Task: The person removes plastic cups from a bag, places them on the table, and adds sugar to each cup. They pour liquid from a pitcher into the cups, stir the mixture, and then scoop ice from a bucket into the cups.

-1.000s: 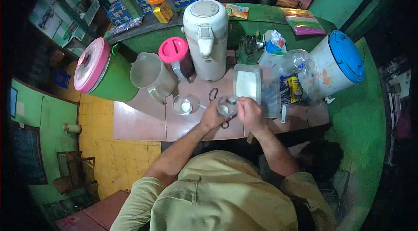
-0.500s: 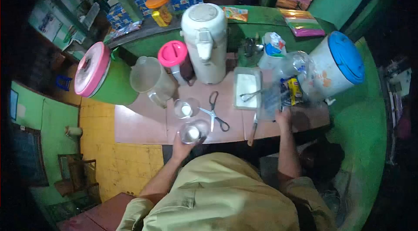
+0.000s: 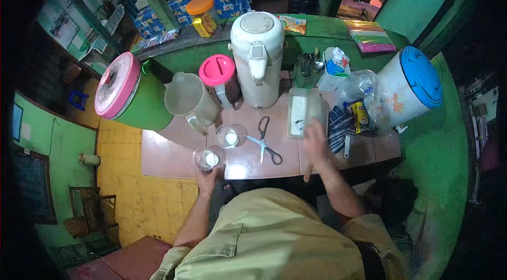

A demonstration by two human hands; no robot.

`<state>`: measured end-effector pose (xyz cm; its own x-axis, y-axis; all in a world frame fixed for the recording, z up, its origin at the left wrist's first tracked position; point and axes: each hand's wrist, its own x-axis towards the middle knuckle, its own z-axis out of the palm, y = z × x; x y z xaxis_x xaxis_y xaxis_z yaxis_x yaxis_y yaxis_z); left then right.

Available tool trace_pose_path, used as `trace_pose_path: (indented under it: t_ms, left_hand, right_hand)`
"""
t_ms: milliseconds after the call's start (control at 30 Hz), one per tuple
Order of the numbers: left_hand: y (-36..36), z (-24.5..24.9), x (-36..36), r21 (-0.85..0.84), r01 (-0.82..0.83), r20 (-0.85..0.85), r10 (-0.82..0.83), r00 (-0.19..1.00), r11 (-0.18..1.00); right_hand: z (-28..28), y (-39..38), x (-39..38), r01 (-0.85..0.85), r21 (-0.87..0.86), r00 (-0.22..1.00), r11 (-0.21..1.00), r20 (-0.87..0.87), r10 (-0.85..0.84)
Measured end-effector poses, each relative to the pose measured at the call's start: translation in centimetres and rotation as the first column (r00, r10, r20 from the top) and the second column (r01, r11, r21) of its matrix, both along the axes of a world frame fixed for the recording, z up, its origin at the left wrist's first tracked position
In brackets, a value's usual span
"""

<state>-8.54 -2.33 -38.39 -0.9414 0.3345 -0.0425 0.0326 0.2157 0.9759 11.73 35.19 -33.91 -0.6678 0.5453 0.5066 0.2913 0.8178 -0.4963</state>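
Observation:
My left hand [image 3: 206,175] is closed around a drinking glass [image 3: 200,159] with white stuff at its bottom, by the table's front edge. A second glass [image 3: 228,136], also with white in it, stands just behind. My right hand [image 3: 317,142], somewhat blurred, grips a translucent lid [image 3: 318,108] over the right part of a rectangular plastic container [image 3: 292,99]. White granules [image 3: 299,108] show in its uncovered left part, along with a bit of a spoon [image 3: 299,124]. Black-handled scissors [image 3: 264,144] lie open between my hands. A knife handle [image 3: 308,173] sticks out below my right hand.
Behind stand a white pump thermos [image 3: 257,63], a pink-lidded jug [image 3: 219,76], a translucent pitcher [image 3: 187,98] and a green drink cooler [image 3: 140,100]. Rightward are a striped cloth [image 3: 340,129], a yellow packet [image 3: 360,116] and a blue-lidded white cooler [image 3: 401,95].
My right hand has moved left, bringing the lid from beside the container to over its right part. My left hand has shifted the glass left, away from the scissors.

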Motion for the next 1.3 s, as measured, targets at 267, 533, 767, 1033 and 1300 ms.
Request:
trace_pose_path:
  t_ms: [267, 533, 767, 1033, 1300]
  left_hand:
    - [-3.5, 5.4, 4.4, 0.002, -0.181, 0.004, 0.181, 0.983, 0.983]
    - [3.7, 32.6, 6.1, 0.6, 0.474, -0.256, -0.407, 0.877, 0.644]
    - [5.8, 45.3, 9.5, 0.768, 0.567, -0.413, -0.448, 0.793, 0.298]
    - [3.7, 49.1, 10.4, 0.807, -0.164, 0.296, -0.148, 0.944, 0.567]
    - [-6.3, 49.4, 2.8, 0.78, -0.432, 0.605, -0.369, 0.706, 0.452]
  right_hand:
    - [3.2, -1.2, -3.9, -0.102, 0.125, 0.959, 0.987, 0.276, 0.065]
    - [4.3, 0.5, -5.4, -0.056, 0.011, 0.924, 0.998, 0.378, 0.048]
    - [6.1, 0.0, -9.5, 0.02, 0.036, 0.806, 0.999, 0.59, -0.038]
    - [6.5, -8.3, -26.6, -0.231, -0.682, 0.973, 0.694, -0.154, 0.172]
    - [5.9, -9.6, -31.5, -0.349, -0.895, 0.832, 0.279, -0.433, -0.347]
